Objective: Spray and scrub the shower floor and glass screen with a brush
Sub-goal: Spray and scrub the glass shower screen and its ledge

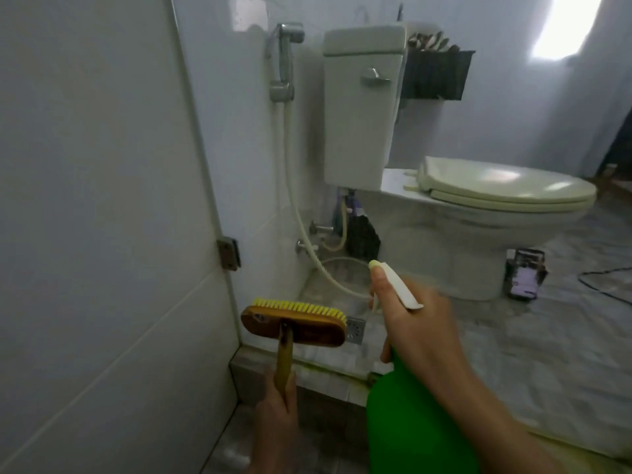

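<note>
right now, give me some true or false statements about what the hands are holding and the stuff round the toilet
1. The left hand grips the handle of the brush. True.
2. The yellow bristles of the brush point down at the floor. False: they point up and away, and the wooden back faces the camera.
3. The right hand holds a green spray bottle. True.
4. The lid of the toilet is raised. False: the toilet lid is down.
5. The sprayer on the hose lies on the floor. False: the bidet sprayer hangs in its holder on the wall, beside the tank.
</note>
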Tool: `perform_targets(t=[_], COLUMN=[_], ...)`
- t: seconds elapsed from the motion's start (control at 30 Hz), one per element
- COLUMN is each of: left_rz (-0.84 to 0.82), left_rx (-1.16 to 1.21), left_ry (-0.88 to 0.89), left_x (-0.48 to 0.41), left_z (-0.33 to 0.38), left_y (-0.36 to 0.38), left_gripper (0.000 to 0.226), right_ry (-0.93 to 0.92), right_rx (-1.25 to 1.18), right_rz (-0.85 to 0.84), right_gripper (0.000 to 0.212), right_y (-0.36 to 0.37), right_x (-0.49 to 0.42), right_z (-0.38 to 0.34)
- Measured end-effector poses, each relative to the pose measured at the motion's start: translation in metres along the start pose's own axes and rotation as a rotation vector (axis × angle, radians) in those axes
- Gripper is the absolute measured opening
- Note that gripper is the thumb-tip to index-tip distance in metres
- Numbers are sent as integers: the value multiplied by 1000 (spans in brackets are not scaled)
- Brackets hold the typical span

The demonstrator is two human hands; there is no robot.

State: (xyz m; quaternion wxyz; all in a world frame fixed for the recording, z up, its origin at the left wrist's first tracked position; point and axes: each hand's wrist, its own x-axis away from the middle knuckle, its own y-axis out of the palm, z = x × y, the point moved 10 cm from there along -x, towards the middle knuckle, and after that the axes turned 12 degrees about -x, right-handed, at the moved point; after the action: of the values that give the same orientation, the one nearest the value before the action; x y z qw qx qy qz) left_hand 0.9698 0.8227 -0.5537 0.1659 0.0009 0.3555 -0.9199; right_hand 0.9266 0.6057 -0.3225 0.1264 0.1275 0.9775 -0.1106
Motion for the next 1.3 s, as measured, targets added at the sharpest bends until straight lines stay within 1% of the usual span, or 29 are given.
perform_targets(t=[0.03,0.1,0.13,0.2,0.27,0.3,0.33,0.4,0.43,0.47,0.5,0.57,0.63,0.7,0.77,0.83,0.9,0.93,1.0,1.1,1.17,1.23,1.3], left_rz=[10,163,230,318,351,343,294,116,60,40,53,151,237,273,221,97,34,36,85,190,219,139,37], left_rx=[-7,55,90,143,131,86,61,-7,-78,-129,-133,-57,28,74,52,20,-82,-133,-166,-43,7,17,-41], left_ry=[23,172,239,332,375,372,340,199,153,143,163,266,346,351,299,182,106,103,145,199,215,153,78], left_x=[3,-7,-14,-27,-27,-18,-9,9,14,15,11,-4,-22,-26,-13,8,22,21,12,-9,-14,-6,10], left_z=[1,34,56,94,106,91,72,15,-9,-20,-17,18,59,72,47,-4,-39,-43,-27,13,25,9,-25], left_y=[-6,-39,-59,-85,-80,-65,-45,1,14,16,7,-26,-59,-65,-40,-3,13,11,-6,-42,-42,-23,-5], left_gripper=[51,61,55,32,20,21,27,47,49,46,46,47,36,29,36,48,54,53,47,32,31,36,41], right_ry=[9,25,22,-9,-26,-22,-16,-6,0,6,11,12,5,-2,1,8,9,13,16,-12,-31,-15,6], right_rx=[14,21,15,-5,-19,-30,-36,-28,-20,-20,-21,-19,-33,-45,-55,-70,-69,-61,-41,-40,-47,-58,-52], right_rz=[-8,-23,-18,4,28,32,42,44,32,15,-2,-17,-5,24,42,44,24,9,-12,0,18,22,21], right_gripper=[57,59,60,63,64,65,64,60,59,59,60,61,61,61,60,60,59,61,63,63,61,59,59], right_y=[1,3,2,1,-1,1,1,2,4,7,9,13,15,15,13,10,10,10,11,10,7,5,3], right_x=[2,1,-1,-5,-7,-3,-2,5,7,9,9,10,9,10,16,22,24,24,23,25,28,33,37], right_z=[3,9,10,10,12,17,21,31,36,40,43,45,46,50,56,62,65,66,66,65,67,73,77])
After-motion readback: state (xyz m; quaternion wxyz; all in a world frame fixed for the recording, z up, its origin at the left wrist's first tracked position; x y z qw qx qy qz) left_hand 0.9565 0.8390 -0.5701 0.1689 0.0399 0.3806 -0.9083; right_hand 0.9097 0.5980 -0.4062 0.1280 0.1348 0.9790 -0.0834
